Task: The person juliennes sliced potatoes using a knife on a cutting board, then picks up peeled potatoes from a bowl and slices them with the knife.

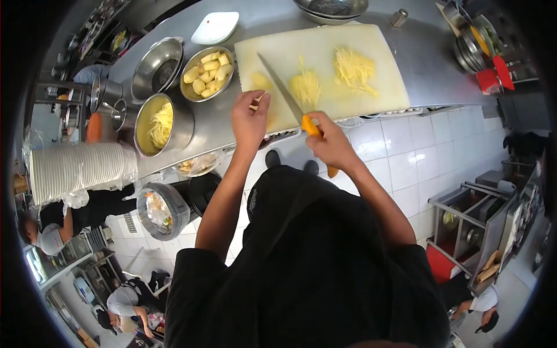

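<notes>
A knife [282, 87] with an orange handle is gripped in my right hand [333, 142], its blade slanting up and left over the white cutting board [380, 49]. My left hand [251, 119] is at the board's left front edge, fingers pinched around a small pale yellow piece. Beside those fingertips lie flat yellow slices [261, 81]. Right of the blade sits one pile of thin yellow shreds [305, 88]; a second shredded pile [354, 70] lies farther right. Peeled yellow chunks fill a metal bowl [189, 94] left of the board.
A deep pot [184, 124] holding shreds, an empty metal bowl [142, 78], a white dish [214, 29] and stacked plates [84, 168] stand to the left. Metal bowls [331, 20] sit behind the board. A waste bin [183, 211] is below. Other people work at the far left and lower right.
</notes>
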The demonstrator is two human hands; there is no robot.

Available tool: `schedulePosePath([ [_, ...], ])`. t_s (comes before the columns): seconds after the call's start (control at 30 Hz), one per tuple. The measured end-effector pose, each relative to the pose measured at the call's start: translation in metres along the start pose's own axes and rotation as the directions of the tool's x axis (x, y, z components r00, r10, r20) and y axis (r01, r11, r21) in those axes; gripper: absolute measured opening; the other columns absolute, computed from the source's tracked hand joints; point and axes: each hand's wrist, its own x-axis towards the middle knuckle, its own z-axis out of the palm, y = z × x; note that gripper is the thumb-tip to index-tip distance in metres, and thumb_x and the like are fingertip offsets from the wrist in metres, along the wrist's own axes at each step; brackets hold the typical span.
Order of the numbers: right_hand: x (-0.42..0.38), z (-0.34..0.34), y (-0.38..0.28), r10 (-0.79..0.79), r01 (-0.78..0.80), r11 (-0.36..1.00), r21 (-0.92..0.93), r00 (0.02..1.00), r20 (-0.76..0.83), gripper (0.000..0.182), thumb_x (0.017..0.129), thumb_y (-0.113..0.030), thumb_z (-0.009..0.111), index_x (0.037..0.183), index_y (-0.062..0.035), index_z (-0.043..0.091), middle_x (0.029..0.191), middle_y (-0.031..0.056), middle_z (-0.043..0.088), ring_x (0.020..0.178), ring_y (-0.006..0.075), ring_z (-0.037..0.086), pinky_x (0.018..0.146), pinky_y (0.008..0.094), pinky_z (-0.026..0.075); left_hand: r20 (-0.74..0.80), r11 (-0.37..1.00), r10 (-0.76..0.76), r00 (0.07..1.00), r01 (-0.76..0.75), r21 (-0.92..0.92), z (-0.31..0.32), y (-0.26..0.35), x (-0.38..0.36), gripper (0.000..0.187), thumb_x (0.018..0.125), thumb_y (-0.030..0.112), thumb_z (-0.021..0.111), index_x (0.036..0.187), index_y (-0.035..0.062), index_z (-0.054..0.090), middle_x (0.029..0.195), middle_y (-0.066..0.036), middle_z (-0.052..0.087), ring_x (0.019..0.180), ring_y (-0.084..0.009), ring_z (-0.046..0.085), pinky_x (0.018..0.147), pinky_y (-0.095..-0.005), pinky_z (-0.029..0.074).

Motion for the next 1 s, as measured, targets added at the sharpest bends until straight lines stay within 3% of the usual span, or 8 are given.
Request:
schedulePosePath([
  [0.17, -0.011, -0.008, 0.024, 0.000, 0.001, 0.995, 0.101, 1.000, -0.015, 0.050, 0.080, -0.008, 0.061, 0.129, -0.0053, 0.052, 0.095, 0.0217, 0.066, 0.082, 0.0274, 0.065, 0.077, 0.0377, 0.051, 0.005, 0.996, -0.036, 0.999, 0.035, 0.087, -0.009, -0.009, -0.014, 0.017, 0.087, 0.012, 0.072, 0.097, -0.0019, 0.073, 0.089, -0.009, 0.065, 0.069, -0.0145, 0.061, 0.062, -0.0277, 0.049],
  [0.27, -0.004, -0.034, 0.033, 0.120, -0.116, 0.991, 0.072, 0.992, -0.050, 0.050, 0.080, -0.007, 0.060, 0.130, -0.0055, 0.055, 0.091, 0.0203, 0.066, 0.081, 0.0248, 0.065, 0.078, 0.0365, 0.051, 0.017, 0.993, -0.054, 0.998, 0.051, 0.109, -0.011, -0.019, -0.021, 0.016, 0.087, 0.011, 0.072, 0.096, -0.0016, 0.073, 0.089, -0.009, 0.066, 0.068, -0.0147, 0.061, 0.062, -0.0280, 0.049],
  [0.37, 0.014, -0.059, 0.048, 0.127, -0.125, 0.992, 0.020, 0.975, -0.180, 0.051, 0.080, -0.007, 0.060, 0.131, -0.0060, 0.056, 0.091, 0.0217, 0.067, 0.081, 0.0292, 0.067, 0.078, 0.0370, 0.052, 0.033, 0.992, -0.062, 0.998, 0.058, 0.113, -0.011, -0.015, -0.026, 0.015, 0.088, 0.011, 0.072, 0.097, -0.0008, 0.073, 0.089, -0.009, 0.066, 0.069, -0.0140, 0.062, 0.062, -0.0278, 0.049],
  [0.5, 0.014, -0.079, 0.032, -0.065, 0.005, 0.971, -0.240, 0.968, -0.243, 0.052, 0.079, -0.007, 0.061, 0.130, -0.0059, 0.056, 0.096, 0.0240, 0.068, 0.083, 0.0382, 0.067, 0.077, 0.0424, 0.053, 0.052, 0.996, -0.072, 0.996, 0.069, 0.051, -0.004, -0.008, -0.025, 0.015, 0.087, 0.010, 0.072, 0.098, 0.0001, 0.073, 0.090, -0.009, 0.067, 0.072, -0.0130, 0.062, 0.062, -0.0271, 0.049],
  [0.67, -0.003, -0.068, 0.016, -0.323, 0.096, 0.817, -0.569, 0.894, -0.312, 0.047, 0.075, -0.006, 0.067, 0.120, -0.0052, 0.056, 0.092, 0.0226, 0.067, 0.084, 0.0427, 0.065, 0.075, 0.0484, 0.052, 0.122, 0.993, 0.110, 0.986, -0.114, 0.020, 0.016, 0.025, -0.005, 0.016, 0.085, 0.011, 0.074, 0.098, 0.0017, 0.073, 0.094, -0.008, 0.067, 0.075, -0.0135, 0.062, 0.062, -0.0276, 0.050],
  [0.83, -0.002, -0.066, 0.024, -0.357, 0.074, 0.807, -0.585, 0.852, -0.384, 0.032, 0.074, -0.004, 0.067, 0.103, -0.0033, 0.052, 0.086, 0.0212, 0.064, 0.080, 0.0423, 0.064, 0.072, 0.0503, 0.050, 0.267, 0.882, 0.436, 0.859, -0.467, 0.059, 0.066, 0.042, 0.017, 0.018, 0.082, 0.016, 0.077, 0.095, 0.0035, 0.074, 0.092, -0.011, 0.067, 0.079, -0.0232, 0.062, 0.068, -0.0342, 0.051],
  [1.0, -0.003, -0.069, 0.036, -0.428, 0.096, 0.761, -0.641, 0.817, -0.387, 0.028, 0.073, 0.000, 0.065, 0.098, -0.0026, 0.051, 0.085, 0.0202, 0.064, 0.079, 0.0416, 0.063, 0.071, 0.0500, 0.049, 0.403, 0.844, 0.457, 0.793, -0.530, 0.086, 0.105, 0.059, 0.026, 0.017, 0.079, 0.019, 0.077, 0.086, 0.0034, 0.074, 0.090, -0.012, 0.066, 0.089, -0.0307, 0.061, 0.080, -0.0394, 0.049],
])
